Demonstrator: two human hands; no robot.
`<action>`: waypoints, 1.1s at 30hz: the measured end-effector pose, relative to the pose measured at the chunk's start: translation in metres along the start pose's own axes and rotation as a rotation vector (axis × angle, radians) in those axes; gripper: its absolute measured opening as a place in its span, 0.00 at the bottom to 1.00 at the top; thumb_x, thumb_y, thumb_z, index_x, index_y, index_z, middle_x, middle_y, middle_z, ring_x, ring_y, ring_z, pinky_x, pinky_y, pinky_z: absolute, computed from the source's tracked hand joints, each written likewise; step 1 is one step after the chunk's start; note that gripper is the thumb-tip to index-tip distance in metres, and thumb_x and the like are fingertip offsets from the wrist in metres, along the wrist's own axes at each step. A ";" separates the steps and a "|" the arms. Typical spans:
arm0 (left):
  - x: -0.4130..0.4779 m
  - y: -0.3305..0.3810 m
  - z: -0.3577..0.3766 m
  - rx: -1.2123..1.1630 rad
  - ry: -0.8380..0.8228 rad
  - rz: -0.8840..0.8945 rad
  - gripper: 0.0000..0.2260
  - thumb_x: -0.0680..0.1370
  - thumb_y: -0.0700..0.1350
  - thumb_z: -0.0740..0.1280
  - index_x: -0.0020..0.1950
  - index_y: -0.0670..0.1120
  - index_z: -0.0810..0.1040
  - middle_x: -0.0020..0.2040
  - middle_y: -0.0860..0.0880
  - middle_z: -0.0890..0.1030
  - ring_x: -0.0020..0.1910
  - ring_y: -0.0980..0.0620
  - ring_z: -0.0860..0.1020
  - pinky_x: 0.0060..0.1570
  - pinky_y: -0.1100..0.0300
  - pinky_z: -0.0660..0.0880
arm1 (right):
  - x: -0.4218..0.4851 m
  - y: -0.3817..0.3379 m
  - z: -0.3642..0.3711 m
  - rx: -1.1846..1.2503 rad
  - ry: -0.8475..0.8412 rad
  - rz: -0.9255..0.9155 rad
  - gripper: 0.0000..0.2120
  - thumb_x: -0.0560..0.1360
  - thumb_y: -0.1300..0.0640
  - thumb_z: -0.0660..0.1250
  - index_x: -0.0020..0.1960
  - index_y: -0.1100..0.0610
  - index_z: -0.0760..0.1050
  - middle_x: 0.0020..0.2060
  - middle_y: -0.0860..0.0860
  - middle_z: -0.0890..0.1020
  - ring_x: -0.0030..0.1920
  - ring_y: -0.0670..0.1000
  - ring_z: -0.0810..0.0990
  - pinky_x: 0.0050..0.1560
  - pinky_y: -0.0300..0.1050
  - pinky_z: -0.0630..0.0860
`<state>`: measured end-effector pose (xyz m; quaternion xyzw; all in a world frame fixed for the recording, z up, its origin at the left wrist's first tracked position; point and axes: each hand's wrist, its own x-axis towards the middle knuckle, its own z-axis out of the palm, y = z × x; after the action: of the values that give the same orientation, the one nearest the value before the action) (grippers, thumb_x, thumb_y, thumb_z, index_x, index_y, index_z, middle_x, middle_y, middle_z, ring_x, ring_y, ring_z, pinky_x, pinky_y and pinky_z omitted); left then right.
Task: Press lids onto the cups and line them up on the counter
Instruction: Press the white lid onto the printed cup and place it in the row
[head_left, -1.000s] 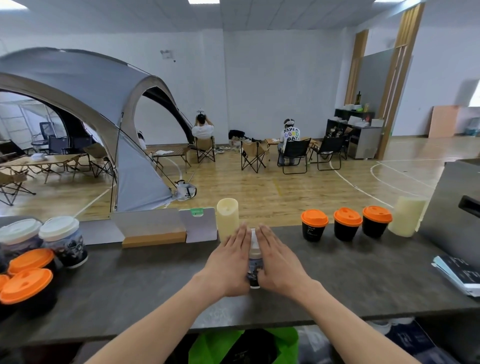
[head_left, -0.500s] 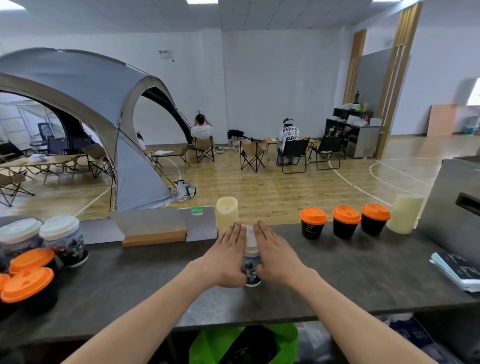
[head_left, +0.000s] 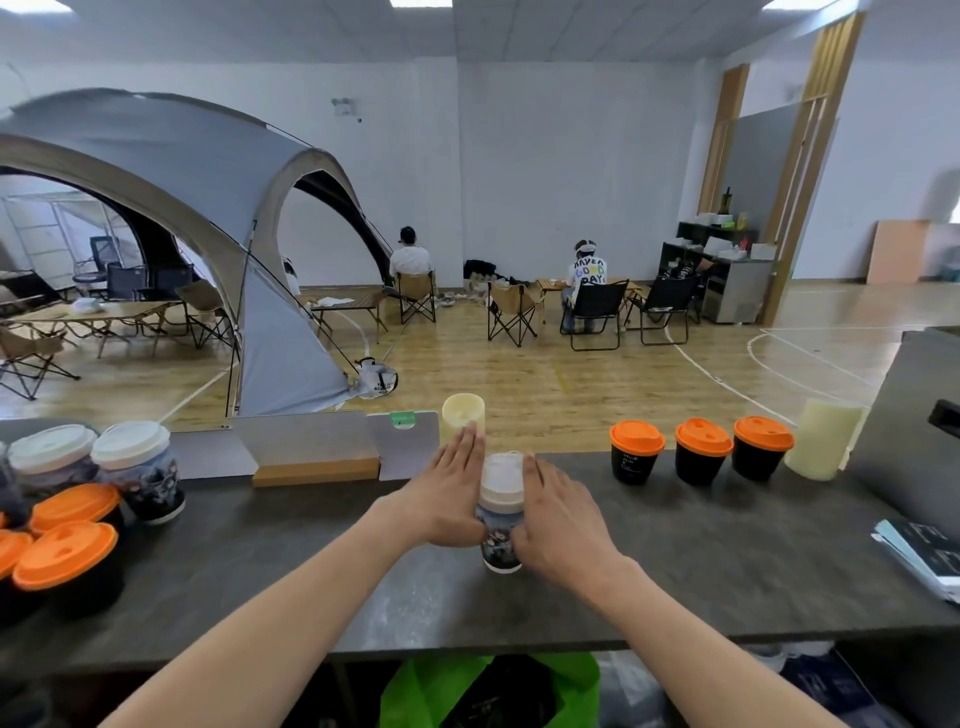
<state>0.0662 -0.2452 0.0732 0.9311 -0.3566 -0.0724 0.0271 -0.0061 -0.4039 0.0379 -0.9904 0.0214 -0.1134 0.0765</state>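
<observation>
A printed paper cup (head_left: 497, 543) with a white lid (head_left: 501, 486) stands upright on the dark counter (head_left: 727, 566), in the middle. My left hand (head_left: 448, 493) lies flat against its left side, fingers straight. My right hand (head_left: 560, 514) lies flat against its right side, fingers straight too. Three black cups with orange lids (head_left: 636, 453) (head_left: 703, 453) (head_left: 762, 448) stand in a row at the back right. At the left edge are two white-lidded printed cups (head_left: 137, 467) (head_left: 49, 460) and several orange-lidded black cups (head_left: 65, 556).
A cream candle (head_left: 462, 415) stands just behind my left fingertips, and another cream candle (head_left: 826, 439) ends the row on the right. A sign holder on a wooden base (head_left: 317, 457) stands back left. A grey box (head_left: 914, 431) and booklets (head_left: 922, 553) sit far right.
My hands have drawn slightly apart, so more of the white lid shows between them. The cup stays at about the same spot on the counter.
</observation>
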 end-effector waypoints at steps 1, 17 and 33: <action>-0.001 -0.002 -0.001 0.008 0.009 0.000 0.51 0.78 0.59 0.63 0.78 0.40 0.26 0.78 0.43 0.25 0.78 0.48 0.27 0.80 0.52 0.35 | 0.000 0.001 -0.001 -0.016 0.033 0.003 0.41 0.76 0.51 0.63 0.81 0.60 0.47 0.78 0.57 0.61 0.77 0.56 0.60 0.76 0.51 0.61; -0.007 0.006 0.019 0.061 0.054 0.098 0.49 0.77 0.54 0.65 0.80 0.41 0.30 0.80 0.43 0.29 0.79 0.50 0.30 0.77 0.58 0.33 | 0.022 0.019 0.006 0.171 -0.132 -0.164 0.50 0.71 0.58 0.65 0.82 0.58 0.36 0.82 0.52 0.41 0.81 0.48 0.42 0.77 0.39 0.45; -0.005 -0.015 0.069 -0.807 0.336 -0.082 0.19 0.80 0.49 0.70 0.70 0.49 0.74 0.61 0.54 0.82 0.60 0.59 0.80 0.65 0.50 0.77 | 0.006 0.039 0.064 0.918 0.012 0.187 0.37 0.70 0.50 0.79 0.74 0.53 0.66 0.61 0.46 0.80 0.62 0.45 0.79 0.65 0.46 0.76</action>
<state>0.0616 -0.2307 0.0039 0.8580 -0.2533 -0.0543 0.4435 0.0131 -0.4333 -0.0283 -0.8471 0.0583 -0.1097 0.5166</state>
